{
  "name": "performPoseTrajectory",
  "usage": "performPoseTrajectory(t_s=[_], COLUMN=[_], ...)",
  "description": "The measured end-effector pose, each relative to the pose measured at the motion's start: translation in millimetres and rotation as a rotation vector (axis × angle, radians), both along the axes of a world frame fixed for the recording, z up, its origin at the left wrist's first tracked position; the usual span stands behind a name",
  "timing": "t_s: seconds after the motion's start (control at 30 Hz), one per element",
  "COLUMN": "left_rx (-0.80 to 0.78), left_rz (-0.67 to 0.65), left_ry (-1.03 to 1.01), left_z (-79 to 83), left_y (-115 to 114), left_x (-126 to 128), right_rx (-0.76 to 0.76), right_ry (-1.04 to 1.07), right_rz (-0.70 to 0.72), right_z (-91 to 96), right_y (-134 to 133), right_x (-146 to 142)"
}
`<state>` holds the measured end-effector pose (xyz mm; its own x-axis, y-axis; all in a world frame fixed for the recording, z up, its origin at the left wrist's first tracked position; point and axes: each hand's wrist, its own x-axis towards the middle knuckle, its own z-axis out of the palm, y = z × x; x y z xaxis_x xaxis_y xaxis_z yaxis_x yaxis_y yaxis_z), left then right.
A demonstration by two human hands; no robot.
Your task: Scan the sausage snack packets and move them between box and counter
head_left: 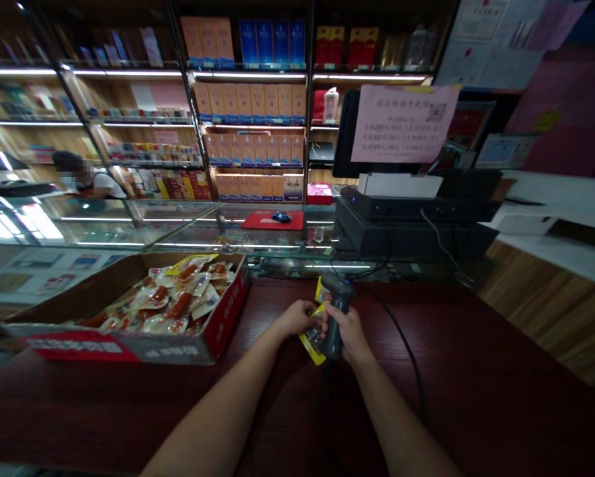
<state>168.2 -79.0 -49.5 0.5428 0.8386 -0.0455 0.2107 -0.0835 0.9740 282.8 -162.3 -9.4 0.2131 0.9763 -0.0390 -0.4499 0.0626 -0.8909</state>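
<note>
My right hand (350, 334) is closed round the handle of a dark barcode scanner (336, 301), whose head points away from me over the dark red counter (476, 397). My left hand (297, 318) pinches a small yellow-edged snack packet (313, 344) and holds it right beside the scanner. The scanner's black cable (407, 351) curves off to the right and back toward me.
An open red cardboard box (128, 344) of several packaged sausages (178, 301) sits at the left. Behind the counter stand a black cash register (407, 225) with a pink notice (401, 122), a glass display case (188, 228) with a mouse, and shelves of cartons. A person sits far left.
</note>
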Motion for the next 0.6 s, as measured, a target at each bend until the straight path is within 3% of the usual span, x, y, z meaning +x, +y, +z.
performPoseTrajectory(t_s=[0.1,0.3,0.6], left_rx=[-0.164,-0.193,-0.167], left_rz=[0.075,0.578,0.719], left_ry=[-0.177,-0.622,-0.837], left_z=[-0.8,-5.5,-27.1], left_y=[8,34,47], left_x=[-12,-24,-21], right_rx=[-0.011,-0.019,-0.100], right_ry=[-0.032,-0.085,-0.207], right_rz=[-0.002,0.016,0.299], right_z=[-1.6,-1.7,-18.8], right_y=[0,-4,-9], right_x=[0,-6,-25])
